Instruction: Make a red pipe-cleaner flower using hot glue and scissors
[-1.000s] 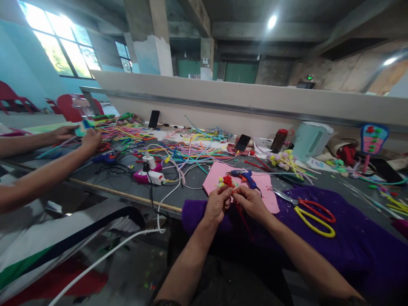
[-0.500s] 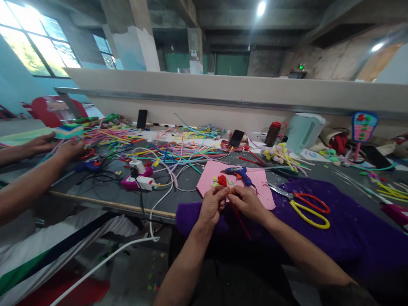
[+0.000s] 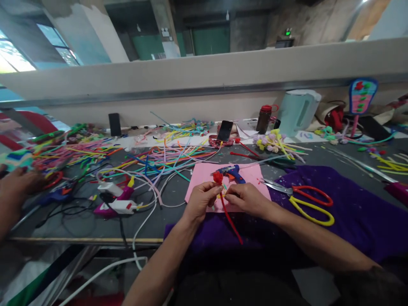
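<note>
Far left, a co-worker's hand (image 3: 15,182) rests among loose colored stems (image 3: 95,153) on the tabletop (image 3: 79,221). Left hand (image 3: 200,199) pinches the red pipe cleaner (image 3: 228,216) just below its curled red head. Right hand (image 3: 245,199) is closed on the same stem, over the pink sheet (image 3: 204,174). Blue glue gun (image 3: 231,172) just behind. Scissors (image 3: 302,202) lie right, on purple cloth (image 3: 350,212).

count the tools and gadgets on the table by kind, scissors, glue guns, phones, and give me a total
Scissors: 1
Glue guns: 2, blue and purple
Phones: 2, one leaning on the wall, one propped
Total: 5
</note>
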Motion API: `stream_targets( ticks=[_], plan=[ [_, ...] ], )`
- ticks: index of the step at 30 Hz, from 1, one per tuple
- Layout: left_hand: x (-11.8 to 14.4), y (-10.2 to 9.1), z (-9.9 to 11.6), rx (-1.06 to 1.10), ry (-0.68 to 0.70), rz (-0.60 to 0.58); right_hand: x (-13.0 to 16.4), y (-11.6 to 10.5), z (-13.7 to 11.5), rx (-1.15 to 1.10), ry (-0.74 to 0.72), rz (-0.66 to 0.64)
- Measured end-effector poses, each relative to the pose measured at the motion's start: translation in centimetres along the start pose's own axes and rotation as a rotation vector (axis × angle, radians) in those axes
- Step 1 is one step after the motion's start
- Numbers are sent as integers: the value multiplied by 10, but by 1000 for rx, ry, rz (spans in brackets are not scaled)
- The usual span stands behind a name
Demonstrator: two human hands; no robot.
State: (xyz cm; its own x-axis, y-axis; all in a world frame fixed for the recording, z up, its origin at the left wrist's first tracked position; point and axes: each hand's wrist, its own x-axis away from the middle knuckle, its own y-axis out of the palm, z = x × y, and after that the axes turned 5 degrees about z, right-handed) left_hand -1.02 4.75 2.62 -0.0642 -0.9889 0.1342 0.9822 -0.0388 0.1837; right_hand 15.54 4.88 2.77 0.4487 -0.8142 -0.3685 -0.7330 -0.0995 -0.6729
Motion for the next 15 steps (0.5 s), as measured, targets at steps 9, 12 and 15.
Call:
stream_targets(
  ticks=[9,12,15],
  plan=[
    [-24,-1,-3,196,-167,87,-3,8,25,142,-129,108],
    [-19,-9,-8,242,-202,57,0,9,30,164,-233,98],
    [-11,-19,-13,260,-281,50,-1,10,34,162,-267,85]
  ],
)
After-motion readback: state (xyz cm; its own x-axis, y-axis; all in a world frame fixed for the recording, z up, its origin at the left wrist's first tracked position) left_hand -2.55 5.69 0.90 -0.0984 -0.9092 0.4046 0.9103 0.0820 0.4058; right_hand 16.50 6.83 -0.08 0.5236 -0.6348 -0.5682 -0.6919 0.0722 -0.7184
